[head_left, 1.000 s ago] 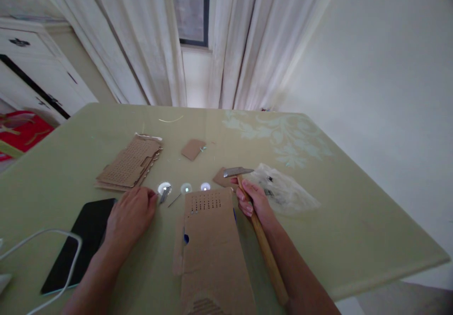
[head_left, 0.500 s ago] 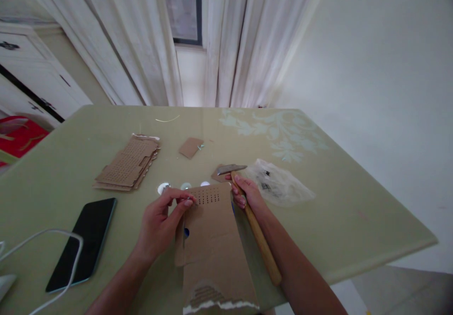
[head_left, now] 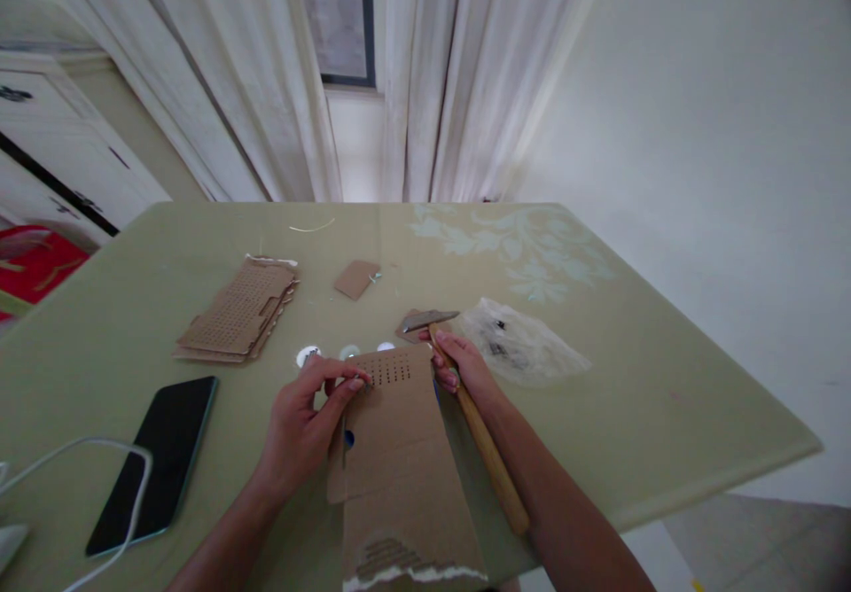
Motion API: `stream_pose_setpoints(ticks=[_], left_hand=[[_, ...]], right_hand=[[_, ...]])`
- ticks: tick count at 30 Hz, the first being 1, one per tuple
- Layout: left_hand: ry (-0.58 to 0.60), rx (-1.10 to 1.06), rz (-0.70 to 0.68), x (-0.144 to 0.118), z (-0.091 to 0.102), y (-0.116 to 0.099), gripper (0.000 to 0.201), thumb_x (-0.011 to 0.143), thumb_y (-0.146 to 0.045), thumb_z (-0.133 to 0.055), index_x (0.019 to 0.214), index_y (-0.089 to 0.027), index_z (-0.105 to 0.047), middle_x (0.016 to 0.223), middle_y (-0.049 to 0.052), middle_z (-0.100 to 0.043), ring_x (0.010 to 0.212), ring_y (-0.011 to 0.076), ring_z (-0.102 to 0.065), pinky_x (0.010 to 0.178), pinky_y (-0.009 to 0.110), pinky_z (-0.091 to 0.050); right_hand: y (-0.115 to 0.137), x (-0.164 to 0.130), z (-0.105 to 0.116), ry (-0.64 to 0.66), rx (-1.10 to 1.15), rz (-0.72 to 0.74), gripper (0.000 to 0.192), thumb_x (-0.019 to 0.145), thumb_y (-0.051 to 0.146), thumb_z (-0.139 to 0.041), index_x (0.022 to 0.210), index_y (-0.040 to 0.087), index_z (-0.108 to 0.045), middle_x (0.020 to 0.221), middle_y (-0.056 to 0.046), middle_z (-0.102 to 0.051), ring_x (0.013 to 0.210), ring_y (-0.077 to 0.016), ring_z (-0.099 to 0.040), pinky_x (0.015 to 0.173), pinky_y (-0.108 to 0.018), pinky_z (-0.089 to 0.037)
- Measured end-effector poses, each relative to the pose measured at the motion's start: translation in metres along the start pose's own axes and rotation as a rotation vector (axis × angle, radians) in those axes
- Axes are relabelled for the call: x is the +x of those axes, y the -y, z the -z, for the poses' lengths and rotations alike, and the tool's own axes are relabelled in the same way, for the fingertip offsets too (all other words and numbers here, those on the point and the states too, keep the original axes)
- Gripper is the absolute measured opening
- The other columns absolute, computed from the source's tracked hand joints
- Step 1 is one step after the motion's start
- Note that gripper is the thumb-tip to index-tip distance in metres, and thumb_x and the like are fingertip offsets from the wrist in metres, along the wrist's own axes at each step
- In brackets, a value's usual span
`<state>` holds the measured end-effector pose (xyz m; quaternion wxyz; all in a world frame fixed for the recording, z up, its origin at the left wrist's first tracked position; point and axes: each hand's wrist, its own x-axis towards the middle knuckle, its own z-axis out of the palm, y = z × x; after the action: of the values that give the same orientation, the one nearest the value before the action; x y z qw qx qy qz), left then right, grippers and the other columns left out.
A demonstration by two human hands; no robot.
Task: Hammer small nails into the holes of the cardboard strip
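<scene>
A long piece of brown cardboard (head_left: 402, 450) with rows of small punched holes near its far end lies in front of me, its near edge torn. My left hand (head_left: 307, 410) rests at its upper left, thumb and forefinger pinched by the holes on something too small to make out. In my right hand (head_left: 471, 370) is a hammer (head_left: 488, 450), gripped high on the wooden handle beside the cardboard's right edge. Its metal head points away from me, above a small cardboard piece (head_left: 403, 320). Several round whitish discs (head_left: 349, 352) show just beyond the cardboard.
A stack of punched cardboard sheets (head_left: 236, 308) lies at left, behind a black phone (head_left: 156, 459) crossed by a white cable (head_left: 141, 486). A clear plastic bag (head_left: 525, 344) with dark bits sits right. Farther back is a small cardboard square (head_left: 357, 279) on the table (head_left: 665, 397).
The view has shifted very slightly. Both hands, the hammer and the cardboard keep nearly the same positions.
</scene>
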<state>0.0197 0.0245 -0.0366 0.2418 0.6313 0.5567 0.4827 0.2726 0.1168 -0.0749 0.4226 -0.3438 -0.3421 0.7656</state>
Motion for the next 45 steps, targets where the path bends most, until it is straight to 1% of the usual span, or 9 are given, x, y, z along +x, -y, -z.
stream_pose_setpoints(ticks=[12,19,25,29,33,36,38,41,45], left_hand=[[0.007,0.027,-0.029,0.001,0.001,-0.006,0.015,0.100,-0.032,-0.068,0.095,-0.027,-0.081,0.087,0.001,-0.078,0.074,0.0185,-0.063,0.070,0.034,-0.050],[0.008,0.103,-0.129,0.004,0.000,-0.012,0.011,0.100,-0.027,-0.069,0.096,-0.027,-0.080,0.087,0.000,-0.079,0.072,0.0177,-0.059,0.065,0.031,-0.047],[0.037,0.115,-0.196,0.008,-0.005,-0.013,0.009,0.100,-0.023,-0.070,0.096,-0.025,-0.078,0.089,0.000,-0.079,0.080,0.0191,-0.061,0.072,0.031,-0.047],[0.021,0.084,-0.221,0.009,-0.009,-0.008,0.008,0.100,-0.023,-0.070,0.096,-0.025,-0.078,0.088,0.000,-0.080,0.079,0.0194,-0.060,0.073,0.031,-0.047],[-0.002,0.051,-0.196,0.010,-0.011,-0.004,0.009,0.098,-0.026,-0.071,0.096,-0.025,-0.080,0.086,0.001,-0.080,0.077,0.0199,-0.060,0.071,0.030,-0.047],[0.012,0.021,-0.190,0.011,-0.012,-0.004,0.012,0.098,-0.029,-0.070,0.096,-0.025,-0.081,0.087,0.002,-0.081,0.078,0.0207,-0.062,0.074,0.031,-0.050],[0.026,0.005,-0.193,0.012,-0.013,-0.005,0.014,0.099,-0.031,-0.069,0.096,-0.025,-0.081,0.088,0.003,-0.081,0.079,0.0214,-0.063,0.076,0.033,-0.051],[0.038,0.001,-0.194,0.012,-0.014,-0.006,0.016,0.099,-0.032,-0.067,0.096,-0.024,-0.081,0.089,0.005,-0.082,0.081,0.0225,-0.065,0.079,0.034,-0.052],[0.052,0.004,-0.206,0.013,-0.014,-0.005,0.016,0.099,-0.031,-0.067,0.096,-0.026,-0.082,0.089,0.004,-0.082,0.081,0.0231,-0.067,0.081,0.037,-0.052]], right_hand=[[0.000,0.000,-0.001,0.002,-0.012,-0.003,0.058,0.075,0.062,-0.091,0.107,0.016,-0.076,0.059,0.008,-0.057,0.034,-0.0045,-0.035,0.028,-0.017,-0.029],[0.000,-0.001,-0.001,0.002,-0.022,-0.005,0.057,0.076,0.062,-0.090,0.106,0.016,-0.076,0.060,0.007,-0.057,0.034,-0.0044,-0.035,0.029,-0.017,-0.030],[0.012,-0.002,-0.002,0.016,-0.027,0.021,0.057,0.076,0.061,-0.091,0.107,0.017,-0.073,0.062,0.010,-0.052,0.035,-0.0030,-0.029,0.030,-0.017,-0.026],[0.027,-0.018,-0.009,-0.006,-0.099,0.121,0.053,0.083,0.062,-0.085,0.110,0.019,-0.070,0.062,0.011,-0.049,0.037,-0.0036,-0.025,0.032,-0.017,-0.022],[0.062,-0.052,-0.031,0.049,-0.415,0.182,0.041,0.099,0.060,-0.071,0.111,0.021,-0.069,0.067,0.006,-0.051,0.045,-0.0085,-0.035,0.041,-0.022,-0.028],[0.094,-0.078,-0.060,0.108,-0.986,0.315,0.032,0.109,0.047,-0.058,0.094,0.021,-0.070,0.068,0.001,-0.055,0.059,-0.0147,-0.048,0.056,-0.027,-0.035],[0.107,-0.090,-0.080,0.027,-1.327,0.426,0.023,0.109,0.036,-0.056,0.100,0.023,-0.073,0.081,-0.004,-0.068,0.076,-0.0210,-0.061,0.070,-0.031,-0.041],[0.107,-0.097,-0.102,-0.068,-1.520,0.516,0.025,0.111,0.033,-0.050,0.113,0.023,-0.073,0.096,-0.008,-0.077,0.086,-0.0256,-0.068,0.078,-0.034,-0.042],[0.090,-0.097,-0.114,-0.006,-1.711,0.436,0.028,0.113,0.032,-0.046,0.113,0.022,-0.072,0.096,-0.010,-0.080,0.084,-0.0268,-0.072,0.074,-0.034,-0.041]])
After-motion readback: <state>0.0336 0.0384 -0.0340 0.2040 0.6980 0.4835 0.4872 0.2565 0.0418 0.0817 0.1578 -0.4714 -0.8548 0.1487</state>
